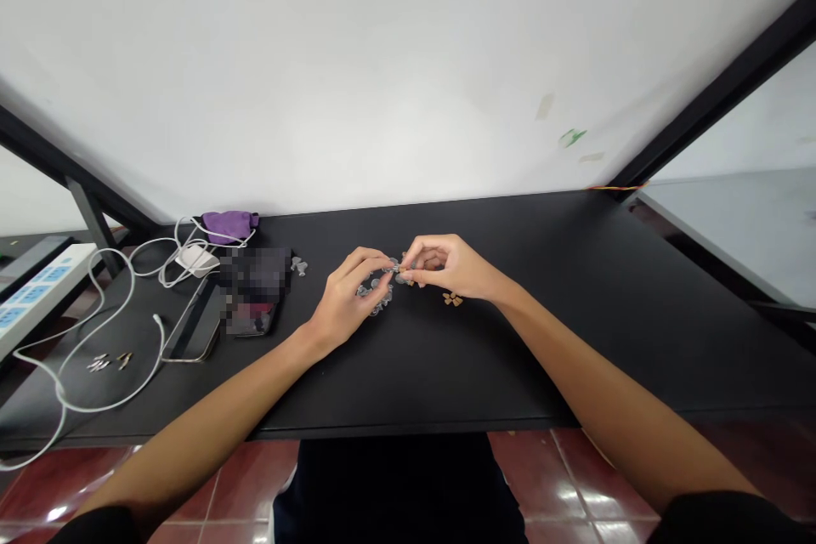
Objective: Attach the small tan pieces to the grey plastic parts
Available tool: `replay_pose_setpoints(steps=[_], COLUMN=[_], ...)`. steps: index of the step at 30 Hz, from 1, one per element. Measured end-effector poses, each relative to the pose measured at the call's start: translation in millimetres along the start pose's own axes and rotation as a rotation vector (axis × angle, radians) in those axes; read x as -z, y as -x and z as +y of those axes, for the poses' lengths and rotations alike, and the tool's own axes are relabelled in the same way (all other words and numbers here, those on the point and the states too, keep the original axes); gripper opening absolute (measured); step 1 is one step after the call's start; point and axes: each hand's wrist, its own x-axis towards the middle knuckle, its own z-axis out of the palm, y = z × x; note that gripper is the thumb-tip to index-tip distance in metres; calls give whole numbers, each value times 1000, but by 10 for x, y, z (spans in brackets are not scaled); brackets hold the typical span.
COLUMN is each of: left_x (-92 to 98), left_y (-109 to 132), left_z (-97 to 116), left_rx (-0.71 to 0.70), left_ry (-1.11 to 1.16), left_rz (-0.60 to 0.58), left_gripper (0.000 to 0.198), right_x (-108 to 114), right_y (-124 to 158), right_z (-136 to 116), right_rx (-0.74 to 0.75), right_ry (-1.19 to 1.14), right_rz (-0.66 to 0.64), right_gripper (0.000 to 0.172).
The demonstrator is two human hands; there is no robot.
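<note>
The 2 hands work close together near the middle of the black worktop (561,272). The left hand (348,302) comes in from the lower left and the right hand (456,268) from the right, their fingertips (390,265) meeting over a tiny piece (400,271). Each grip is a tight pinch of thumb and forefinger, with the other fingers curled behind it. Whether either really has hold of the tiny piece is too small to tell, and its long axis and the way it points can't be made out either.

A heap of clear plastic pieces (376,293) lies under the left hand's fingers, and a few tan pieces (452,299) sit just below the right hand. Well apart to the left are 2 more clear pieces (298,266), a purple fabric pouch (229,225), a white charger (197,259), a looping white cable (60,395), a phone (197,331), small metal pieces (102,364) and a blue-and-white power strip (44,297) — the strip sits off the worktop's left edge.
</note>
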Motion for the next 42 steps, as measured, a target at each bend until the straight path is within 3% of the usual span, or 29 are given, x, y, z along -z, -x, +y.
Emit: replay_pose_setpoints(steps=[35, 42], left_x=[28, 29], left_y=[25, 21], left_z=[-24, -6], left_rx=[31, 10], left_ry=[66, 81], left_rz=[-40, -21], left_gripper=[19, 20], right_x=[-30, -35], right_y=[12, -3], right_z=[-8, -14], right_rx=[8, -1], right_ry=[74, 29], right_rz=[71, 77], right_gripper=[25, 31])
